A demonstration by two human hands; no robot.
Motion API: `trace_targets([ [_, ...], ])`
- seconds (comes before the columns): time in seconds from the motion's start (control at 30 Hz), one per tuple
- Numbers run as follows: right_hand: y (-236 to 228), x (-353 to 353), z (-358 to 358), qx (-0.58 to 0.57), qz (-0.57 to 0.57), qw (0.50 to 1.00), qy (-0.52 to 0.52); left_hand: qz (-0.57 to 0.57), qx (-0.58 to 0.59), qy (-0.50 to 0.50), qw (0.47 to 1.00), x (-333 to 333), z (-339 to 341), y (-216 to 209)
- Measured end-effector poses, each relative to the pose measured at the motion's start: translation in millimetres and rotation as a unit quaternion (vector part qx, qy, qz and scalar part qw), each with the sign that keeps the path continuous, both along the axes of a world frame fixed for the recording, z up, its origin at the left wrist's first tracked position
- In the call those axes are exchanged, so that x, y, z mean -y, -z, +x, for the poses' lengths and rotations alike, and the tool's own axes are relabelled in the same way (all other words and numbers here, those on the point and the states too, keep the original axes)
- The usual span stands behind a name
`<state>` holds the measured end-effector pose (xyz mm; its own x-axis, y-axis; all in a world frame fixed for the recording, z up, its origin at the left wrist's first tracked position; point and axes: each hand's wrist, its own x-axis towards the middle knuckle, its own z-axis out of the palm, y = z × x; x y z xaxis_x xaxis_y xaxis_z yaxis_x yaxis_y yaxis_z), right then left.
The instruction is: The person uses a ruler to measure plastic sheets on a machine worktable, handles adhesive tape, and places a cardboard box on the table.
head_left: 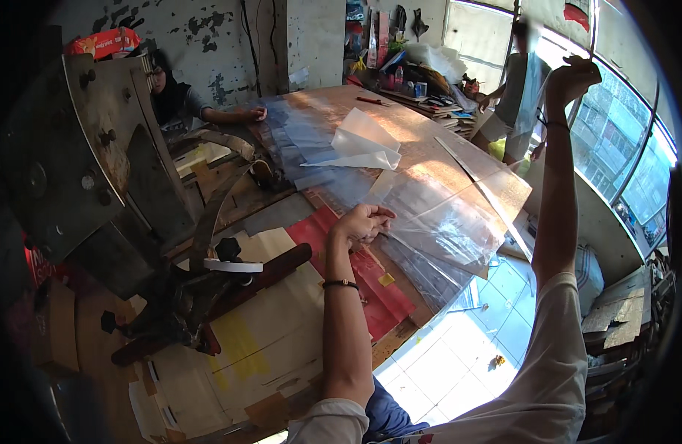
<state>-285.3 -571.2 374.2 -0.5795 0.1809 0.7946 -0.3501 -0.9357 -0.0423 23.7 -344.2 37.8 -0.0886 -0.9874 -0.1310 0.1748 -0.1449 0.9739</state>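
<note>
My left hand (363, 224) is over the near edge of the table, its fingers curled together at the edge of a clear plastic sheet (452, 222). My right hand (573, 80) is raised high at the right, closed like a fist; what it holds, if anything, cannot be made out. A bluish see-through film (532, 92) hangs beside it. More thin clear sheets (300, 137) lie spread over the wooden table (422, 122). On top of them rests a folded whitish sheet (365, 140).
A dark metal machine (104, 140) stands at the left, with a white ring (233, 266) on its lower part. Pliers (372, 101) lie at the table's far edge. One person (179, 96) sits at the far left; another (513, 103) stands beyond the table. Piled boards (441, 115) lie behind.
</note>
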Motion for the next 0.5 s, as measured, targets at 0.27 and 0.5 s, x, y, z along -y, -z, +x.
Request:
trace_targets([
  [0.27, 109.0, -43.4, 90.6, -0.549, 0.042, 0.827, 0.117, -0.156, 0.008, 0.240, 0.958, 2.3, -11.5, 11.3],
  [0.5, 289.7, -130.6, 71.1, -0.757, 0.233, 0.598, -0.125, -0.099, -0.022, 0.210, 0.972, -16.5, -16.4, -5.7],
])
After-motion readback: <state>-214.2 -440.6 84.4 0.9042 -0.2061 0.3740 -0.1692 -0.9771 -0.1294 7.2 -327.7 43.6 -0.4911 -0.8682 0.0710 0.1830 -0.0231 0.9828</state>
